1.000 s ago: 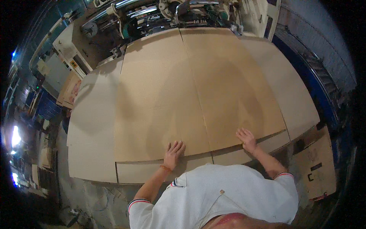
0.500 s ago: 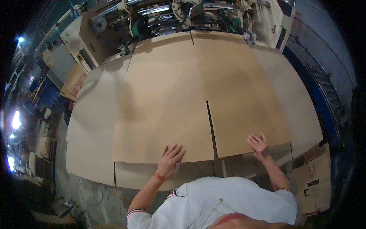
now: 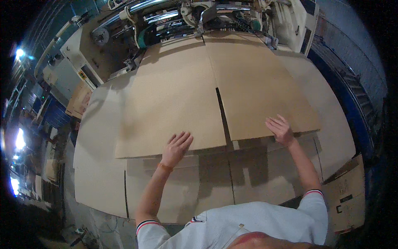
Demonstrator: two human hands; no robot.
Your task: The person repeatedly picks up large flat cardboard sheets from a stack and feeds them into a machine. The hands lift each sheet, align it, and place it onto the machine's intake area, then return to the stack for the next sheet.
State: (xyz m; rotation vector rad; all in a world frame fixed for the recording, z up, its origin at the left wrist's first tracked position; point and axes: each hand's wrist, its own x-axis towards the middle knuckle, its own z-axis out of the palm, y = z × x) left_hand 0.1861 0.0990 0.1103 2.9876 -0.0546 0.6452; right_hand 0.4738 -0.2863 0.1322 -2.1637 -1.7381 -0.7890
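A large slotted cardboard sheet [image 3: 174,95] lies with its far edge at the rollers of a machine [image 3: 195,18]. My left hand [image 3: 177,147] rests flat on the near edge of its left panel, fingers stretched out. On the right panel's near edge lies my right hand [image 3: 280,129], fingers extended and a little apart. Neither hand grips anything. Beneath is another, wider cardboard sheet [image 3: 95,166], which shows at both sides and toward me. A dark slot runs between the two panels of the upper sheet, up from its near edge.
Cream machine housings [image 3: 85,54] flank the rollers on the left and right. A printed cardboard box [image 3: 346,199] stands at the lower right, beside blue metal framing [image 3: 352,99]. Another carton [image 3: 78,99] is at the left.
The upper cardboard sheet has moved away from me, toward the machine, with both hands moving forward on it. More of the lower sheet now shows at the near side.
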